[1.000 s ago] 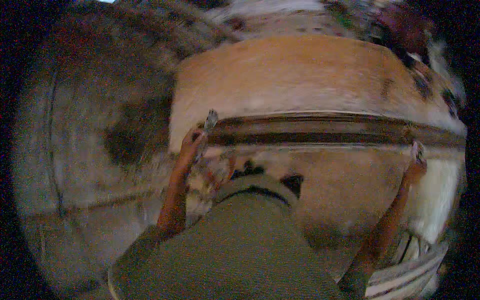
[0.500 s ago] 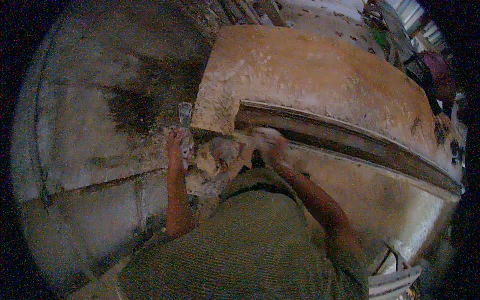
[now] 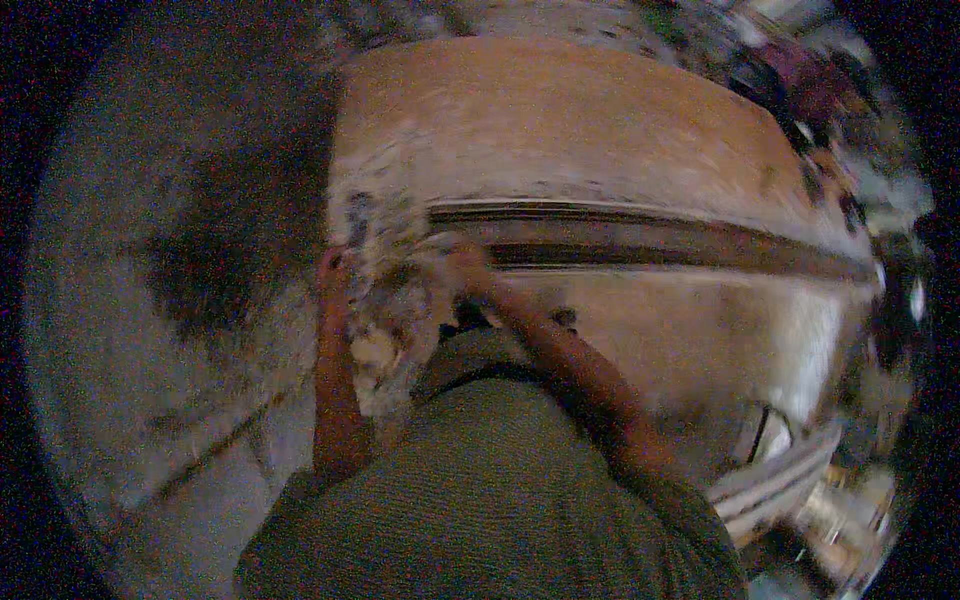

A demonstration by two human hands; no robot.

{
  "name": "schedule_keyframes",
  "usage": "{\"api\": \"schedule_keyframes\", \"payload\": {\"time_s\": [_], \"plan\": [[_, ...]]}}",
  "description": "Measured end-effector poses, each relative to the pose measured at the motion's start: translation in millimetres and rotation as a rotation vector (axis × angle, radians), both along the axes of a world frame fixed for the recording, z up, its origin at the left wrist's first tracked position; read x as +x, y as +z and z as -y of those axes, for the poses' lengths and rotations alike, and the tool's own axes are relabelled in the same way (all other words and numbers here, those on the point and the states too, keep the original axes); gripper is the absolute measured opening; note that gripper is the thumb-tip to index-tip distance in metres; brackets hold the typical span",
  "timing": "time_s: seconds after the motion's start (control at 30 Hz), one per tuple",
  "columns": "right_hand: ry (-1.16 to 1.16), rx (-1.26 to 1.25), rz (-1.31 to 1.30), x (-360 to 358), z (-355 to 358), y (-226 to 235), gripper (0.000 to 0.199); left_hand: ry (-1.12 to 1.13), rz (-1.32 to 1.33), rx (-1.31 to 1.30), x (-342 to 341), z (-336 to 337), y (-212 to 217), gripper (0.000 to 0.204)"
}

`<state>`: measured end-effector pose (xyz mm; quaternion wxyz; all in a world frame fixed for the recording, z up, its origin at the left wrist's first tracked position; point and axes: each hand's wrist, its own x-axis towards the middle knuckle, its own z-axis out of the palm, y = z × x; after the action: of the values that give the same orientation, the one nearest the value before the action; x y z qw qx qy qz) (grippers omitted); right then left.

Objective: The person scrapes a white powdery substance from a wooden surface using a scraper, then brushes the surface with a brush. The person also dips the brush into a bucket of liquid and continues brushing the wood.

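Observation:
A large brown wooden board (image 3: 560, 120) lies in front of me, with a long dark strip (image 3: 680, 245) running across it from left to right. My left hand (image 3: 335, 268) is raised at the board's left edge and grips a small grey tool (image 3: 357, 212). My right hand (image 3: 465, 265) rests on the left end of the strip, fingers curled. The picture is blurred, so I cannot make out its grip. Both forearms reach up past my green shirt.
A grey concrete floor with a dark stain (image 3: 210, 260) lies to the left. Pale crumpled scraps (image 3: 380, 350) sit between my arms. Stacked pale slats (image 3: 780, 480) are at the lower right, and blurred clutter (image 3: 800, 80) is beyond the board's far right corner.
My right hand left the strip's right end a second ago and has stayed at its left end since half a second ago. The view has swung, and my left hand keeps the grey tool.

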<state>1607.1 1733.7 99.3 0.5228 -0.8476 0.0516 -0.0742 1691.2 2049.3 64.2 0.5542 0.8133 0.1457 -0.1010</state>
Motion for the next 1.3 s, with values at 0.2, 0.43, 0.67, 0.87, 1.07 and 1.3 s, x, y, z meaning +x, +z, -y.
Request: {"api": "schedule_keyframes", "payload": {"time_s": [0.2, 0.43, 0.67, 0.87, 1.07, 1.3], "plan": [[0.132, 0.304, -0.047, 23, -2, 28, 0.040, -0.098, 0.289, 0.053, 19, 61, 45, 0.025], [-0.470, -0.197, -0.017, -61, 321, 7, 0.031, -0.377, 0.393, 0.103, 44, 177, -17, 0.020], [-0.687, -0.622, -0.283, -187, 735, 42, 0.037, -0.650, 0.558, -0.068, -52, 434, -19, 0.018], [-0.410, -0.450, -0.113, -184, 755, 10, 0.035, -0.537, -0.017, -0.333, -139, 619, 64, 0.015], [-0.050, -0.283, -0.222, -168, 717, -29, 0.035, -0.692, 0.013, -0.198, -152, 719, 84, 0.014], [-0.542, -0.609, -0.345, -239, 972, 53, 0.029, -0.715, 0.049, -0.265, -146, 790, 48, 0.016]]}}
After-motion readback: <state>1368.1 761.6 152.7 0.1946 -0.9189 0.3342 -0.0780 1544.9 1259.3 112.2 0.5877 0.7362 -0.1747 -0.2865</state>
